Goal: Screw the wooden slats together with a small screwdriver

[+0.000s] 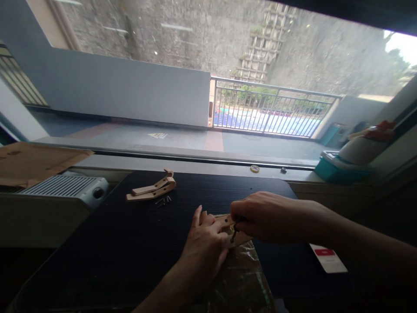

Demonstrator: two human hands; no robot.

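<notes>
Wooden part [243,239] lies on the table [130,243], partly over a plastic bag [243,278]. Left hand [205,245] presses it down, fingers curled over it. Right hand [260,217] pinches a dark tool [233,235] against it. Screws [163,201] and wooden pieces [151,189] lie farther back.

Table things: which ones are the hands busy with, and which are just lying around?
Busy with: wooden piece, held by the left hand; small dark tool, gripped by the right hand; probably the spare wooden pieces and loose screws.
Lying about: white card, tape roll, cardboard, teal box.
</notes>
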